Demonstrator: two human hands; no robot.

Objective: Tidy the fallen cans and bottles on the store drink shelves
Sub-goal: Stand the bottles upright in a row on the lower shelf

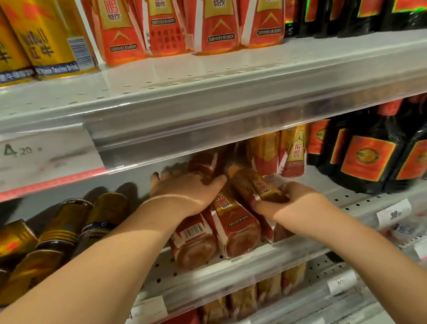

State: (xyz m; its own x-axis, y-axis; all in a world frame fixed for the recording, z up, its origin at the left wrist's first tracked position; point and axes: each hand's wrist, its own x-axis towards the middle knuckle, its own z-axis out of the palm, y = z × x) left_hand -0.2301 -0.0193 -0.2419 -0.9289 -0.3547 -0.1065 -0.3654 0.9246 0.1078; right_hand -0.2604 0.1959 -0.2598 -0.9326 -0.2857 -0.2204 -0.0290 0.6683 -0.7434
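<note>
Several red-and-gold drink bottles lie fallen on the middle shelf point(247, 268), bases toward me. My left hand point(186, 192) reaches under the shelf above and rests over the top of two fallen bottles point(194, 241), fingers spread across them. My right hand point(290, 202) grips the lower end of a tilted bottle point(253, 185) that leans up and back. Two bottles of the same kind point(290, 152) stand upright behind. To the left, several gold cans point(54, 235) lie toppled on the same shelf.
Dark bottles with orange labels point(373, 158) stand at the right of the middle shelf. The upper shelf point(226, 101) holds upright gold cans point(17, 40), red bottles point(189, 16) and dark bottles. Lower shelves with price tags point(393, 213) hold more drinks.
</note>
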